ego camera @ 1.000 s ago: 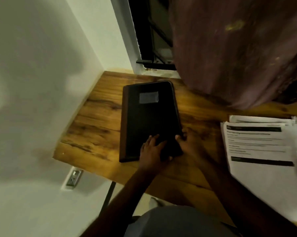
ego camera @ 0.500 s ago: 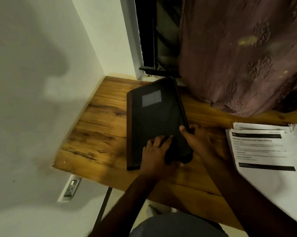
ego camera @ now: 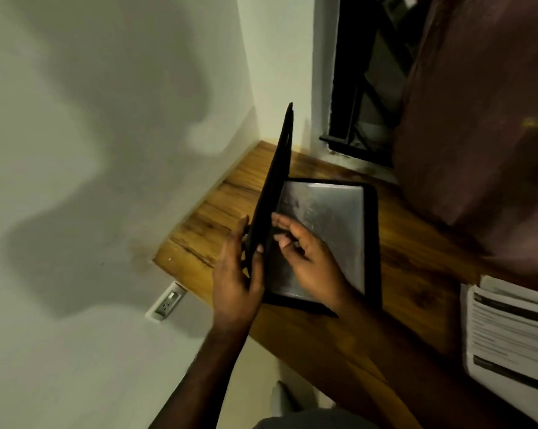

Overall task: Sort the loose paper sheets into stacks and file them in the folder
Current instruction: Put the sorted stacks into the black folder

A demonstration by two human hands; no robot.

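Gripping the raised front cover point(ego camera: 275, 187) of the black folder point(ego camera: 371, 243), the left hand point(ego camera: 235, 274) sits at the centre of the frame, its thumb on the inner face of the cover near the lower edge and its fingers curled round behind it. That cover stands almost upright, seen nearly edge-on, and reaches up toward the wall corner in the upper middle of the frame. Just to the right, the right hand point(ego camera: 307, 258) hovers over the opened inside of the folder with its fingers loosely bent and spread; it grasps nothing, though whether the fingertips touch the page beneath cannot be told. Inside the folder lies a shiny clear plastic sleeve point(ego camera: 332, 218) that catches grey light, framed by the dark border of the back cover, which rests flat on the wooden desk point(ego camera: 416, 274). At the lower right edge of the frame the loose paper sheets point(ego camera: 509, 332) lie on the desk, white pages with printed lines and dark header bars, well apart from the folder and blurred. A white wall fills the left half of the frame, with a power socket point(ego camera: 167, 305) below the desk's edge. A reddish-brown curtain point(ego camera: 484, 119) hangs at the upper right beside a dark window with bars point(ego camera: 366, 88).
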